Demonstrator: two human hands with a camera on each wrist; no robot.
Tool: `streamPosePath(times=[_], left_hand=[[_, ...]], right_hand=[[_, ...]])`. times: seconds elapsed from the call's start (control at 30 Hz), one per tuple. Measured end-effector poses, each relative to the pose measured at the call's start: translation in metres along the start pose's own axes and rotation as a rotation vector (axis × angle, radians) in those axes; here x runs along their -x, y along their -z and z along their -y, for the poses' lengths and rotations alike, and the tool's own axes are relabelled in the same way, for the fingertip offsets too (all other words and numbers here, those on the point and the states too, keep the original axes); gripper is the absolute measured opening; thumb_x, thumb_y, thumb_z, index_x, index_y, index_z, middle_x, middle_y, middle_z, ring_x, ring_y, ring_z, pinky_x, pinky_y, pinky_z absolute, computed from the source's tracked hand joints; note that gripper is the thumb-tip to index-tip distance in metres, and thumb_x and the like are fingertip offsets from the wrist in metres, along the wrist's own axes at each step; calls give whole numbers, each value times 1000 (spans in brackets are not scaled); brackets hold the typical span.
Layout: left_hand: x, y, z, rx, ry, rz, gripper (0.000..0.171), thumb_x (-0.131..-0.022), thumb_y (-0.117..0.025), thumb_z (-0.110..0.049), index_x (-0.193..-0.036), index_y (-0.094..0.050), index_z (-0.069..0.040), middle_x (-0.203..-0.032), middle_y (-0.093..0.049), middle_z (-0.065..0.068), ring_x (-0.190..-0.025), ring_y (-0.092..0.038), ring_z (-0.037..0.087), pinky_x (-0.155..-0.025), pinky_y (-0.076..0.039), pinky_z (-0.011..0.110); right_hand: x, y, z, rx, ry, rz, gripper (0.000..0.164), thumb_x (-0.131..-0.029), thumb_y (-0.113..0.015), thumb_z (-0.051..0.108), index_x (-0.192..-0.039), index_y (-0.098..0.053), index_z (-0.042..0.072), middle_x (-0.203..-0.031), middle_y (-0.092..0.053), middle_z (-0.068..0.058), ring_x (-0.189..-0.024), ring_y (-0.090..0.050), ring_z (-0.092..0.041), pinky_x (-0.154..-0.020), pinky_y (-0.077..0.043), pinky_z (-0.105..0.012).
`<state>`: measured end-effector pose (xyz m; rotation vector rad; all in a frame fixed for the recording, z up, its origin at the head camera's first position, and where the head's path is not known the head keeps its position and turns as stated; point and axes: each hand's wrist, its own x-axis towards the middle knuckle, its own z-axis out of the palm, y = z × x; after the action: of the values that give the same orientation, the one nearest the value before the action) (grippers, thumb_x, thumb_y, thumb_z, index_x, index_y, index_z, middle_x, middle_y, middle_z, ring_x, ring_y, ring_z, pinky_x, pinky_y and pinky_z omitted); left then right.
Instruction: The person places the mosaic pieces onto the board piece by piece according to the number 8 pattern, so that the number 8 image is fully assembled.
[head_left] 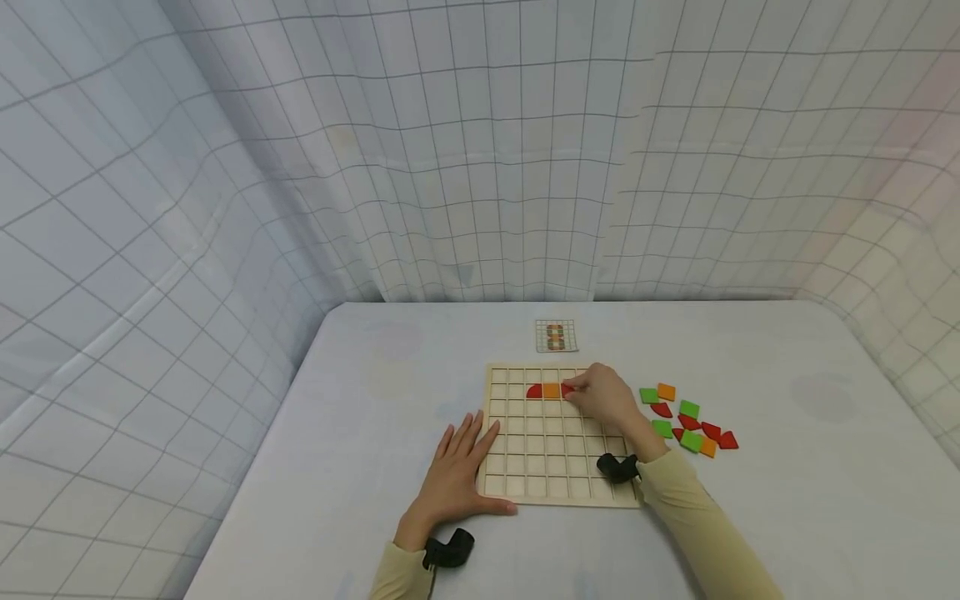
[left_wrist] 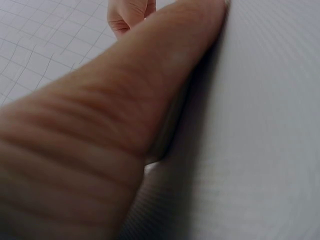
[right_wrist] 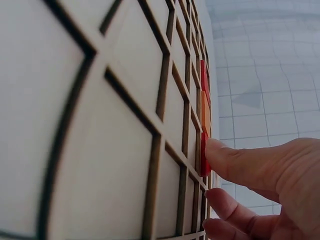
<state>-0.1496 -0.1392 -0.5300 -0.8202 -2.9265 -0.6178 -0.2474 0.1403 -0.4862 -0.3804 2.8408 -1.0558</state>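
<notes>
Pale gridded board [head_left: 536, 465] before us, we spread our left hand [head_left: 453, 483] along its edge, seemingly to steady it, while our right hand [head_left: 606, 396] pinches a red piece [right_wrist: 204, 159] on it beside an orange square [head_left: 551, 391].

I see the left hand [head_left: 453, 483] lying palm down, its fingers [head_left: 486, 442] fanned apart and its thumb [head_left: 495, 506] stretched sideways. The right hand [head_left: 606, 398] sits farther forward, its fingers bent and its thumb extended leftward. The left forearm [head_left: 399, 571] and right forearm [head_left: 701, 521] slant inward toward each other.
</notes>
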Motion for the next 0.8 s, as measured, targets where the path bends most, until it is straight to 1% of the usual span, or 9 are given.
streamPosePath(times=[0.1, 0.2, 0.27, 0.43, 0.53, 0.63, 0.7, 0.73, 0.8], left_hand=[[0, -1, 1, -5, -9, -10, 118, -63, -67, -76, -153, -22, -15, -157, -12, 12, -143, -8, 28, -113, -4, 47], [0, -2, 2, -2, -12, -15, 118, -63, -67, -77, -153, -22, -15, -157, -12, 13, -143, -8, 28, -112, -4, 48], [-1, -2, 2, 0, -12, -15, 118, -63, -67, -76, -153, -22, -15, -157, -12, 13, -143, -8, 28, -112, -4, 48], [-1, -1, 3, -3, -4, -6, 118, -63, -68, -75, -153, -20, -16, -157, -10, 12, -143, -6, 27, -113, -2, 45], [-1, -1, 3, 4, -7, -7, 118, -63, -67, -76, -153, -21, -16, -157, -10, 12, -143, -7, 27, -113, -3, 46], [-1, 0, 2, 18, -11, -6, 117, -64, -66, -76, -153, -22, -15, -157, -11, 13, -143, -7, 28, -112, -4, 48], [0, 1, 2, 22, -7, -1, 117, -64, -67, -76, -153, -22, -15, -157, -11, 13, -143, -7, 28, -112, -3, 48], [0, 0, 2, 17, -3, 3, 117, -64, -67, -76, -153, -22, -15, -157, -11, 12, -143, -7, 28, -113, -3, 47], [-1, 0, 1, 15, 6, 8, 117, -63, -67, -75, -153, -22, -15, -157, -10, 12, -143, -6, 27, -113, -2, 46]], right_hand=[[3, 2, 1, 62, 16, 34, 28, -89, -67, 15, -114, -70, 2, -98, -60, -15, -63, -40, -17, -50, -33, -26], [7, 4, 2, 160, 67, 77, 32, -93, -62, 17, -121, -65, 3, -94, -50, -13, -73, -40, -19, -53, -35, -27], [10, 5, 3, 212, 108, 99, 35, -94, -60, 17, -127, -61, 3, -91, -47, -12, -75, -39, -21, -54, -36, -28], [14, 6, 1, 273, 202, 125, 42, -95, -57, 18, -134, -54, 3, -89, -44, -9, -79, -37, -24, -59, -35, -31], [14, 8, -9, 194, 264, 122, 42, -95, -57, 17, -133, -53, -2, -90, -49, -10, -79, -39, -25, -64, -36, -33], [16, 15, -23, 44, 288, 111, 38, -96, -57, 14, -128, -57, -5, -94, -56, -11, -82, -48, -25, -69, -43, -36], [20, 24, -30, -45, 260, 83, 32, -95, -59, 14, -121, -62, -4, -99, -60, -13, -85, -54, -27, -71, -47, -39], [22, 29, -34, -60, 240, 55, 29, -94, -60, 14, -117, -65, -3, -100, -62, -13, -86, -57, -27, -71, -49, -40], [28, 41, -40, -70, 137, -1, 25, -93, -63, 17, -110, -69, 1, -103, -62, -13, -89, -58, -27, -70, -50, -39]])
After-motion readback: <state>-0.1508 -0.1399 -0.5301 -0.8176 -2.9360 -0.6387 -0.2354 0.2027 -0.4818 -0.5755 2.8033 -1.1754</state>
